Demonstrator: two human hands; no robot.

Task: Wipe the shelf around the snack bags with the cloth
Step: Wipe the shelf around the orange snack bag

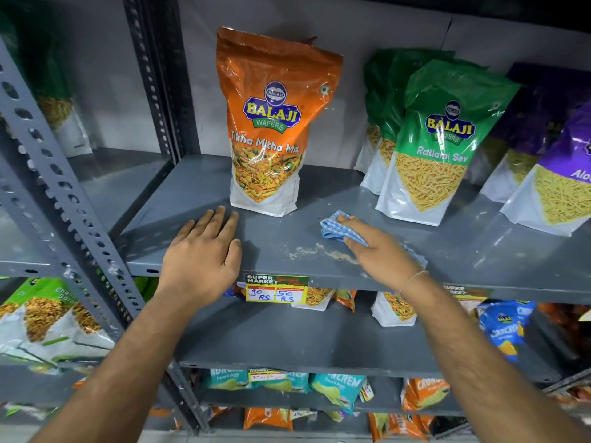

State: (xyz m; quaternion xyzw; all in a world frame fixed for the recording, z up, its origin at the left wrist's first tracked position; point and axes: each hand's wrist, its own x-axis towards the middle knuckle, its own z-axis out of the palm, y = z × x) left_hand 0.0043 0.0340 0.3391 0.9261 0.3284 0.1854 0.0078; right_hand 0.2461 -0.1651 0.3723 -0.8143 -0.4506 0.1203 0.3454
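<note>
Both forearms reach up from the lower frame. My left hand [204,251] lies flat and open on the grey shelf [287,231], holding nothing. My right hand [380,251] is closed on the blue cloth [335,227], pressed to the shelf at centre frame. Crumbs [319,252] lie between the hands. An orange bag [271,123] stands upright behind; green bags [438,139] stand to its right.

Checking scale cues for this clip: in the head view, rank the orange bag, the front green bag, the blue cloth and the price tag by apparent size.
1. Orange bag
2. Front green bag, close behind; tilt makes the gap unsure
3. Price tag
4. Blue cloth, partly hidden under the right hand, so 3 and 4 are unsure
</note>
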